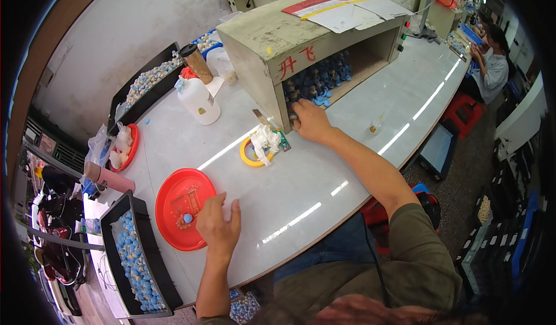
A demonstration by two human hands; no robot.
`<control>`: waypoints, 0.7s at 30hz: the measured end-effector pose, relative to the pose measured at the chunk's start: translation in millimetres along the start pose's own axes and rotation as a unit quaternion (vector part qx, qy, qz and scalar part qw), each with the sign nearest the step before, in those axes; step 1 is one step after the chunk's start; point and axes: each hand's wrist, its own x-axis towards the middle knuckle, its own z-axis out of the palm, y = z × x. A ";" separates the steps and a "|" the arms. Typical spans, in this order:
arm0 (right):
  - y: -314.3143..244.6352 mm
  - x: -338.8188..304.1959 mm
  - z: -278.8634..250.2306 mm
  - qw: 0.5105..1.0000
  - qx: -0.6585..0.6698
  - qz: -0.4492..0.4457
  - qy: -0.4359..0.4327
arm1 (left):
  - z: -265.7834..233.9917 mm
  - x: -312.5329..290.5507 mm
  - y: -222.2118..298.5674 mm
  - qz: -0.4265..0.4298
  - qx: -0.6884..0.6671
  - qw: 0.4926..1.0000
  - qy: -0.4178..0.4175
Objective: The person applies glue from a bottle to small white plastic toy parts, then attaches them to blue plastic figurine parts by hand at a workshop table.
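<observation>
My left hand (218, 225) is at the right rim of a round red plate (168, 231), thumb and fingers apart, with nothing seen in it. On the plate lie one small blue piece (187, 218) and some pale crumbs. My right hand (313, 122) reaches to the front left corner of the opening of a greenish metal box (255, 53). Its fingers are curled, and whatever they hold is hidden. Just behind them, inside the box, many small blue figures (324, 79) are heaped.
Between my hands lie a yellow tape roll (248, 162) and crumpled white tissue (266, 141). A white bottle (198, 101) stands beside the box. Black trays (165, 284) of blue and pale pieces line the left side. A pink tumbler (110, 177) lies near them. Another person (492, 64) sits at far right.
</observation>
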 end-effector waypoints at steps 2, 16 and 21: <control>-10.0 -14.6 -8.3 0.999 -0.001 0.021 0.034 | 10.0 -2.8 12.4 -0.085 -0.150 0.984 -0.053; -107.4 -134.1 -58.4 0.939 0.333 0.075 -0.035 | 62.9 -7.8 26.3 -0.436 -0.632 0.586 -0.259; -9.2 -148.9 -87.2 0.898 0.016 0.254 0.358 | 56.2 -10.6 14.1 -0.433 -0.613 0.596 -0.286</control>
